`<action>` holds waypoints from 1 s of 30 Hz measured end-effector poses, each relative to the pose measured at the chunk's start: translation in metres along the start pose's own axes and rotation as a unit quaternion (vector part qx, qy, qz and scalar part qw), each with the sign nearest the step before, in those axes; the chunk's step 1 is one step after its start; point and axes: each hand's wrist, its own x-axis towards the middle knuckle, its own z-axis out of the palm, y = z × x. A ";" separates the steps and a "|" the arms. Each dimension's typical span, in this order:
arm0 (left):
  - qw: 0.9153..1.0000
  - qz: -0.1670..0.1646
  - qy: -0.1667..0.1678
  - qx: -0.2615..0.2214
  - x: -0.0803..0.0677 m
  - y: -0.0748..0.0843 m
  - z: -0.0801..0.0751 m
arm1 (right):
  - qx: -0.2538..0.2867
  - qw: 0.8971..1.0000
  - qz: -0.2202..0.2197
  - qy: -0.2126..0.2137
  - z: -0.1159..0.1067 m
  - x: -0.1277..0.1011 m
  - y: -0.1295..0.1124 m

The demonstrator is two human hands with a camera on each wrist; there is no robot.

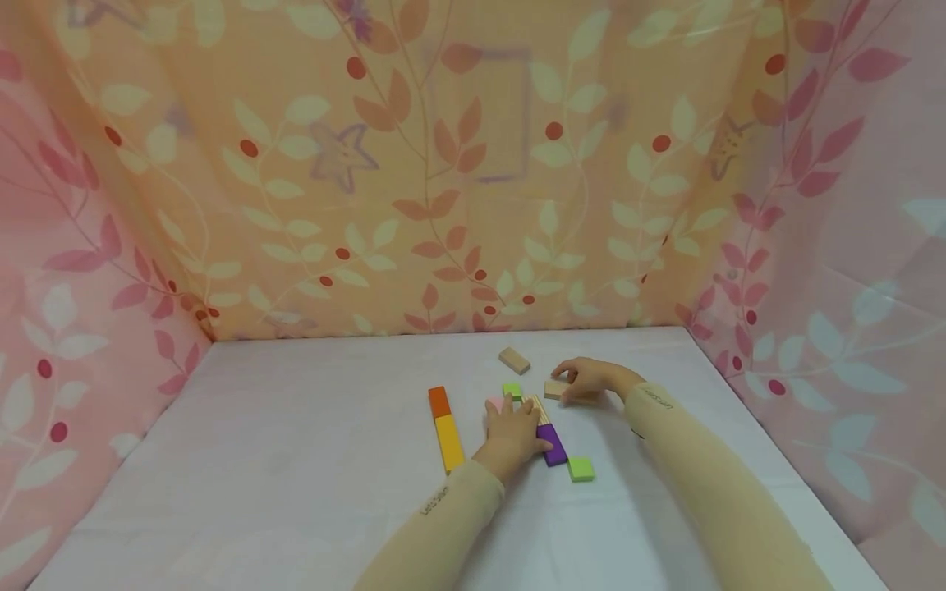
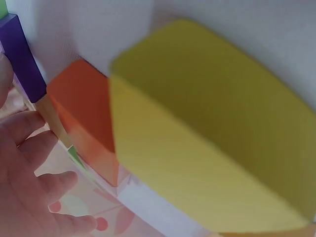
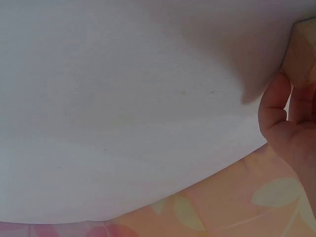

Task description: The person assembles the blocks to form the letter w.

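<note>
In the head view my left hand (image 1: 512, 435), fingers spread, lies over a group of blocks. Around it show a pink block (image 1: 495, 403), a light green block (image 1: 512, 391), a striped pale wooden piece (image 1: 542, 410) and a purple block (image 1: 551, 446). Its thumb is at the purple block, which also appears in the left wrist view (image 2: 22, 57). To the right, my right hand (image 1: 589, 378) pinches a plain wooden block (image 1: 555, 390) low at the table; in the right wrist view that block (image 3: 302, 52) is partly cut off by the frame edge.
Left of the group, an orange block (image 1: 439, 401) and a yellow block (image 1: 449, 443) lie end to end. Another plain wooden block (image 1: 514, 360) lies farther back. A light green block (image 1: 580, 469) sits nearer. Patterned cloth (image 1: 443, 164) encloses the white table (image 1: 259, 460).
</note>
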 end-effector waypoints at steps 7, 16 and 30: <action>1.000 0.008 -0.001 -0.011 0.002 0.001 0.003 | 0.002 0.999 -0.013 0.040 0.008 -0.024 0.013; 1.000 0.008 0.011 -0.003 0.003 -0.001 0.004 | 0.051 0.994 -0.002 0.100 0.007 -0.046 0.021; 1.000 0.011 0.003 -0.013 -0.003 -0.002 -0.002 | 0.327 0.935 0.007 0.137 0.001 -0.072 0.036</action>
